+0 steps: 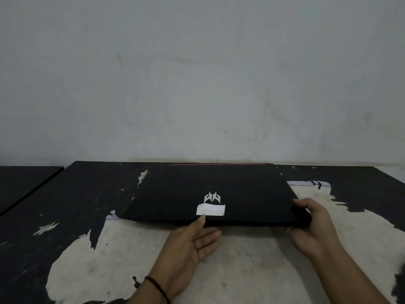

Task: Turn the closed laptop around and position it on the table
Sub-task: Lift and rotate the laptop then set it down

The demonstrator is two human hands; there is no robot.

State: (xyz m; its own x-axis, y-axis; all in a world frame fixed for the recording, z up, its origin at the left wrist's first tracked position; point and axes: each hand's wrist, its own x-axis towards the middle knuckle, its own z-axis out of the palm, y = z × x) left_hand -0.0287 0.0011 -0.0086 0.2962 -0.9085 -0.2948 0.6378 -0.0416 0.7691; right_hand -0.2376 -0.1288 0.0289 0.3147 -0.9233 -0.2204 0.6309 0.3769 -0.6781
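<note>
A closed black laptop point(186, 194) lies on the table point(76, 194), with a silver logo and a white sticker on its lid and a red strip along its far edge. Its near edge looks slightly raised off the table. My left hand point(192, 244) is palm up under the middle of the near edge, thumb resting on the lid by the sticker. My right hand point(311, 224) grips the near right corner, fingers on top and thumb below.
The table's black coating has peeled away in a big pale patch point(241, 270) under my hands. A second dark surface point(22, 185) adjoins on the left. A grey wall point(197, 84) rises directly behind the table.
</note>
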